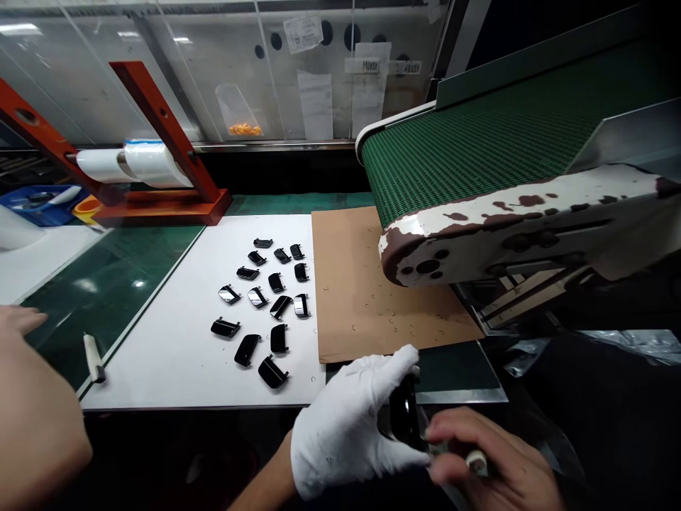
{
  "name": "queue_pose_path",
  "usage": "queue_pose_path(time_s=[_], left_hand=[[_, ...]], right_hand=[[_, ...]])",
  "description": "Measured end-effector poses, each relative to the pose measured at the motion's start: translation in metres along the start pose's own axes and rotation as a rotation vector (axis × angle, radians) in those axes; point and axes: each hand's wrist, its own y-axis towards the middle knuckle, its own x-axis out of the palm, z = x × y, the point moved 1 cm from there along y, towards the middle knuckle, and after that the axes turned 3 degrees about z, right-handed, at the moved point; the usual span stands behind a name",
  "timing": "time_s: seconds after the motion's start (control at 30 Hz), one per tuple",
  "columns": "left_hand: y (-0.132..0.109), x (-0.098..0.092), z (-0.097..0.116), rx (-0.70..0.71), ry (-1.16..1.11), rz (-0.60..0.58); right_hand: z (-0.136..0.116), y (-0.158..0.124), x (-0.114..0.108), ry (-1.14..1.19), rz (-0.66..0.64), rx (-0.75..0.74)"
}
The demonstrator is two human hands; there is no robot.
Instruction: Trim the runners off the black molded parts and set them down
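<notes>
My left hand (345, 426), in a white cotton glove, is shut around a glossy black plastic part (404, 411) near the bottom of the view. My bare right hand (479, 454) grips a white-tipped tool (477, 463) close beside that part. Whether the tip touches the part is hidden by my fingers. Several similar black parts (273, 372) lie in loose rows on a white board (159, 355), to the left of my hands. A bare hand of another person (21, 319) reaches in at the left edge, near a white stick (93, 358).
A brown cardboard sheet (367, 298) dotted with tiny rings lies beside the white board, under the end of a green conveyor belt (479, 149) with a stained white frame. A film roll (152, 163) sits on a red stand at the back; a blue tray (42, 202) is far left.
</notes>
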Motion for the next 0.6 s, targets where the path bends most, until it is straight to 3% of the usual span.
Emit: queue_pose_path(time_s=[0.13,0.27,0.37,0.5,0.6], left_hand=[[-0.004,0.001,-0.002,-0.028,-0.049,0.06],[-0.009,0.003,-0.005,-0.043,-0.143,0.149],[-0.009,0.004,-0.003,-0.055,-0.206,0.177],[-0.008,0.004,0.001,-0.057,-0.254,0.19],[-0.008,0.005,0.003,-0.043,-0.262,0.203]], right_hand=[[0.012,0.0,-0.011,0.007,0.034,0.133],[0.004,0.006,-0.021,-0.068,-0.073,0.165],[-0.011,0.016,-0.025,-0.139,-0.205,0.094],[-0.028,0.03,-0.022,-0.419,-0.285,-0.122],[-0.033,0.036,-0.018,-0.581,-0.337,-0.101]])
